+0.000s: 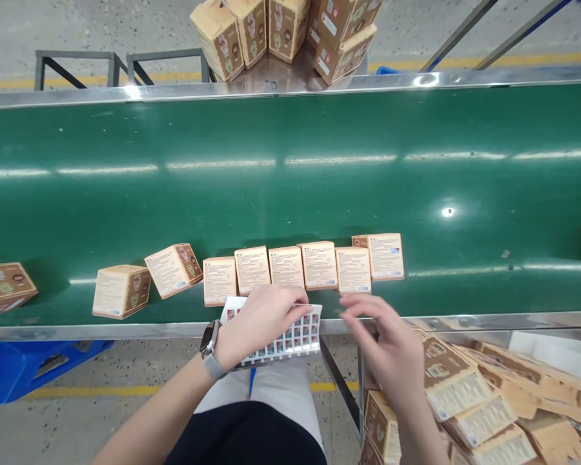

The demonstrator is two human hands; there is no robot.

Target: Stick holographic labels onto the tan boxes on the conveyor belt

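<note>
My left hand (266,316), with a watch on its wrist, is closed on a sheet of small stickers (297,336) at the belt's near edge. The stickers sit in rows on a white backing, and my hand covers part of them. To the right, my right hand (382,336) has thumb and forefinger drawn together in a pinch; what is between the tips is too small to make out. Just beyond it stands a brown and cream box (353,270). A box at the row's right end (386,257) carries a small shiny red-blue sticker.
Several similar boxes (252,268) line the near side of the green conveyor belt (271,200); others (121,290) stand farther left. More boxes (285,29) are on a shelf across the belt. Boxes and flattened cartons (465,381) pile up at lower right. A blue stool (24,368) is at left.
</note>
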